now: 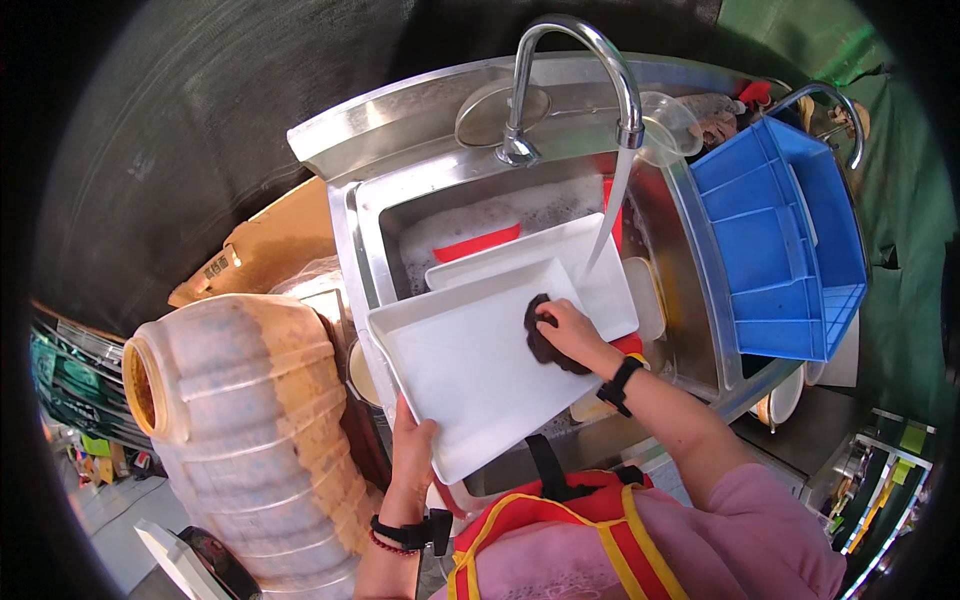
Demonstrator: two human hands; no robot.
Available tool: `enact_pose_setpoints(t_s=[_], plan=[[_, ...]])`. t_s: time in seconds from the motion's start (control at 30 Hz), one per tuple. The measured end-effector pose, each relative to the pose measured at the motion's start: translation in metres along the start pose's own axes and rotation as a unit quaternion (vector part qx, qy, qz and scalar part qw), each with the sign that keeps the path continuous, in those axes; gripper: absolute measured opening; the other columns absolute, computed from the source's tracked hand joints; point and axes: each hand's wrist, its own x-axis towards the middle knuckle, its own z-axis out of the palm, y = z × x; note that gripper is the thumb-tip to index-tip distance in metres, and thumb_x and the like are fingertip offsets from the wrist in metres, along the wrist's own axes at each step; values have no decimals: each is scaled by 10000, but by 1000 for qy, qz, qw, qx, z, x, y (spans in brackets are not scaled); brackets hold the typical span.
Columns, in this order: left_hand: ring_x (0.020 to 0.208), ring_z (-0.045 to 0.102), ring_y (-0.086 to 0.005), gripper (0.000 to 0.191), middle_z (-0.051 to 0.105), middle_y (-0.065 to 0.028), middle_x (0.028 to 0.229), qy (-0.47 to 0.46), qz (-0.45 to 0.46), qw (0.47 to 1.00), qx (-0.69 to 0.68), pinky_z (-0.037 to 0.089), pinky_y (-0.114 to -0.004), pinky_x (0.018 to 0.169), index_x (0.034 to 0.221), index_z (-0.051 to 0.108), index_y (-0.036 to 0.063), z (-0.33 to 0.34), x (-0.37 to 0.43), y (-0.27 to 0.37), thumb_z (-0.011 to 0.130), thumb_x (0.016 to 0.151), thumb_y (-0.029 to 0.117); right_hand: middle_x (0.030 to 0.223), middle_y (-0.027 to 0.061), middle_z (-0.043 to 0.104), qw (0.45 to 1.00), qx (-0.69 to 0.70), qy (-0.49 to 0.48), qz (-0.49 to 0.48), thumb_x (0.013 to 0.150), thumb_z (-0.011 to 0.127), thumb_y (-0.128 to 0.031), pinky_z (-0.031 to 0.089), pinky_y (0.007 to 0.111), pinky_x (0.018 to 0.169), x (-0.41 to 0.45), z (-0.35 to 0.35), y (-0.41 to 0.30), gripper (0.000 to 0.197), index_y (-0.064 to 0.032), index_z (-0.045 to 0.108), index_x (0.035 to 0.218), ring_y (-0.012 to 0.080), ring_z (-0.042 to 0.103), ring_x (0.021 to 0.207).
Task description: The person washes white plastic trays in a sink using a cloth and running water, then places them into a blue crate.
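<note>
A white rectangular tray [480, 360] slants across the front of a stainless steel sink. My left hand [412, 442] grips its near left edge, thumb on the rim. In my right hand [570, 334] is a dark brown scrubbing cloth or pad [541, 346], pressed on the tray's inner face towards the right. Under this tray lies a second white tray [611, 289], partly covered. Water [611, 210] runs from the curved chrome faucet [577, 30] onto the second tray. Suds [517, 206] and a red object [478, 243] show in the basin behind.
A blue plastic crate [757, 240] stands at the sink's right side. To the left is a large ribbed plastic barrel [240, 420], near a cardboard sheet [285, 232]. A clear plastic tub [664, 127] sits behind the basin; a second faucet [825, 90] rises at far right.
</note>
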Motion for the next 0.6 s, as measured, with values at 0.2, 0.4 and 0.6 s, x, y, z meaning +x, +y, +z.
enact_pose_setpoints(t_s=[0.2, 0.4, 0.6], plan=[[1134, 490, -220, 742, 466, -112, 1261, -13, -6, 1000, 27, 425, -287, 909, 1387, 291, 53, -2, -5, -11, 371, 679, -156, 1026, 141, 551, 986, -156, 18, -61, 836, 447, -87, 439, 415, 825, 40, 20, 17, 222, -2, 592, 981, 312, 512, 986], [1090, 514, -192, 722, 485, -102, 1242, 21, 21, 999, 28, 427, -264, 890, 1384, 303, 48, 2, -2, -4, 371, 691, -141, 1022, 88, 572, 951, -291, -77, -65, 867, 402, -132, 455, 416, 769, 67, -1, -9, 252, -77, 603, 1010, 281, 547, 963], [1025, 542, -172, 687, 528, -96, 1173, 48, 46, 998, 18, 447, -252, 845, 1365, 341, 41, -1, 4, -6, 368, 700, -125, 1020, 202, 598, 961, -169, -218, 18, 866, 433, -208, 479, 441, 791, 54, -11, 9, 306, -25, 599, 1046, 361, 602, 912]])
